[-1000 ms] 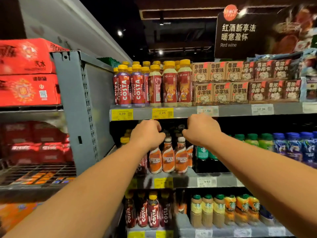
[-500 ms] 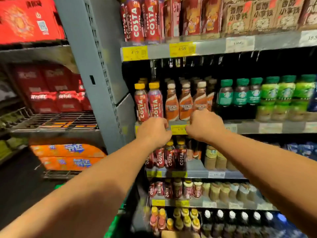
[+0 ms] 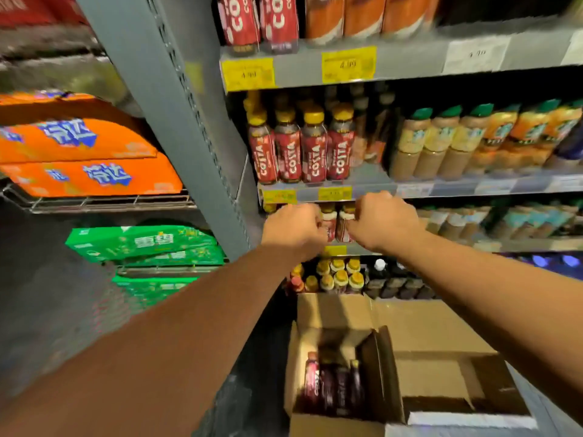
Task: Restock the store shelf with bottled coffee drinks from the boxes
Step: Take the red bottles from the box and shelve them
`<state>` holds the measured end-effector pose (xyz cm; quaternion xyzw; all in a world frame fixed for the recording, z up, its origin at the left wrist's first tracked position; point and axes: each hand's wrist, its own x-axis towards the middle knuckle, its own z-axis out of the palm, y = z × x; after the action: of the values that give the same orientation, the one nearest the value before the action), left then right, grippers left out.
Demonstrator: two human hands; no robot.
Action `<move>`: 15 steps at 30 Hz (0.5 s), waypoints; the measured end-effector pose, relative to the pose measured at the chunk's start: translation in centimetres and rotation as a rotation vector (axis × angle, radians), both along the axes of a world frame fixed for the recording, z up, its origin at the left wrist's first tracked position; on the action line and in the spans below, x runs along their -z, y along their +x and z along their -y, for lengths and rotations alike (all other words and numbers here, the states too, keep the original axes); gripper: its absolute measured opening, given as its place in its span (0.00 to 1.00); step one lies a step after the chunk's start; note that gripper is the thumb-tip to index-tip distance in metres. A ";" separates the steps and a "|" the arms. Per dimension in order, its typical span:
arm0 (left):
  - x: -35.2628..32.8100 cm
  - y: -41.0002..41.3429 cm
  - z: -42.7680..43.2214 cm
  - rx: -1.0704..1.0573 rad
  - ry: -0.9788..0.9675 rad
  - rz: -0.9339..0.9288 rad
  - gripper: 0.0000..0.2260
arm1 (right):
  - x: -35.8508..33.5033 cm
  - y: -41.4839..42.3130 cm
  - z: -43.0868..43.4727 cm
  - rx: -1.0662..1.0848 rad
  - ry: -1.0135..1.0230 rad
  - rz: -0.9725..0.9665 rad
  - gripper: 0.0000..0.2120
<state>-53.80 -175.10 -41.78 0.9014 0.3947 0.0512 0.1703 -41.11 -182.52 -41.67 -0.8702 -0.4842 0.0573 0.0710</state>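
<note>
Both my arms reach forward toward the grey store shelf [image 3: 353, 192]. My left hand [image 3: 295, 230] and my right hand [image 3: 381, 222] are fists seen from the back, side by side, with nothing visible in them. Between them show two red coffee bottles [image 3: 336, 220] on a lower shelf level. One level higher stands a row of red Costa coffee bottles [image 3: 299, 152] with yellow caps. On the floor below my arms is an open cardboard box [image 3: 422, 329] holding several Costa bottles [image 3: 331, 386] in its left part.
A grey shelf upright [image 3: 176, 115] divides the bays. To the left are orange drink cases [image 3: 85, 156] on a wire rack and green cases [image 3: 145, 244] below. Yellow and orange drinks [image 3: 467, 143] fill the shelf to the right. More bottles [image 3: 334, 275] stand on the bottom level.
My view has dropped down the shelf levels, and both fists have lowered with it. The cardboard box on the floor has come into sight.
</note>
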 end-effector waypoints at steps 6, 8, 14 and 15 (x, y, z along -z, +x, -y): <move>10.2 -0.9 0.5 0.043 -0.008 -0.094 0.07 | 10.4 -0.7 2.0 0.025 -0.117 -0.037 0.10; 13.5 -1.2 0.5 0.038 -0.051 -0.103 0.10 | 13.6 -0.9 2.5 0.027 -0.159 -0.042 0.10; 24.7 -1.9 1.6 0.080 -0.137 -0.153 0.09 | 23.5 -1.8 4.5 0.074 -0.241 -0.118 0.15; 26.7 -2.0 2.0 0.087 -0.154 -0.162 0.10 | 25.2 -2.0 4.9 0.076 -0.263 -0.136 0.16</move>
<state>-55.80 -177.05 -68.45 0.9031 0.3704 -0.0596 0.2088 -43.06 -187.42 -66.91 -0.8839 -0.4331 0.1762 -0.0087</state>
